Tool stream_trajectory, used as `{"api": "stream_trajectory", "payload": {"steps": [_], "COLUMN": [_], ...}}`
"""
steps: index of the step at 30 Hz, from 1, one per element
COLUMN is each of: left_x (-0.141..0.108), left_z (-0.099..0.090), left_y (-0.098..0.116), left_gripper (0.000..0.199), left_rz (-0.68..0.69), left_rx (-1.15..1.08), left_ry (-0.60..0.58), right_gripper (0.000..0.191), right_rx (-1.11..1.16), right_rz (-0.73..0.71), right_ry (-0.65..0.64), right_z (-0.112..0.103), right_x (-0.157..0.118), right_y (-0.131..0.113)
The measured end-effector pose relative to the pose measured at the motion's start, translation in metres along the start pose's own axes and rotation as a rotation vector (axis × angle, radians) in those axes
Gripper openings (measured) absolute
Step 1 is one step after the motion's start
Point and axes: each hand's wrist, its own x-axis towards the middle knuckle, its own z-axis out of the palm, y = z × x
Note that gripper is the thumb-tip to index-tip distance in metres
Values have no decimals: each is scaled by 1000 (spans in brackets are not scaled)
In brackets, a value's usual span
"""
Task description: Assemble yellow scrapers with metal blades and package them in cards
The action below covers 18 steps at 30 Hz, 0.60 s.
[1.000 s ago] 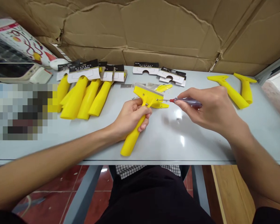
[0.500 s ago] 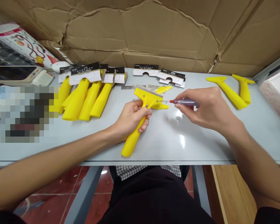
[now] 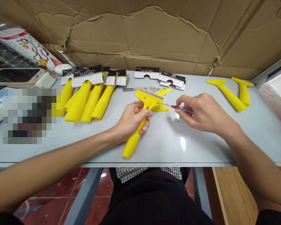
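Note:
My left hand (image 3: 133,120) is closed around the neck of a yellow scraper (image 3: 134,140), whose wide head points away from me with a metal blade along its far edge. In my right hand (image 3: 199,112) is a screwdriver (image 3: 184,109) with a clear handle and red collar, pinched between thumb and fingers. Its thin shaft reaches left to a screw at the right side of the scraper head. Behind the head lie loose yellow scraper parts (image 3: 164,108) and flat metal blades (image 3: 128,89). A small screw (image 3: 177,122) lies on the table below the screwdriver.
Several yellow scrapers with card sleeves (image 3: 87,78) lie at left. More cards (image 3: 147,72) are at the back, and two yellow handles (image 3: 231,95) at right. A phone (image 3: 16,76) and a patterned bottle (image 3: 25,47) stand far left. Cardboard (image 3: 154,34) walls the back.
My right hand has dropped slightly, so the screwdriver's handle end now tilts lower while its tip stays at the screw. My left hand keeps the scraper nearly still; the view shifted a little.

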Motion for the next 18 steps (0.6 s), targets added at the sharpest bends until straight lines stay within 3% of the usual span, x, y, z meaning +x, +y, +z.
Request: {"api": "stream_trajectory", "payload": {"steps": [6,9,14,18], "left_x": [3,4,6,10], "left_z": [-3,-4,-7,-12], "left_y": [-2,0,1,-1], "left_gripper": [20,20,19,22], "left_rz": [-31,-48,-55,-66], "left_rx": [-76,-121,-197,-241], "left_ry": [-57,-60,-56,-107], "right_gripper": [38,36,19,9], "right_rx": [7,27,210,193], "right_rz": [-14,-51,-104,-52], "right_ry": [-105,-135,8,83], "right_z": [5,10,16,17], "right_x": [2,4,9,14], "right_y": [-1,2,14,30]}}
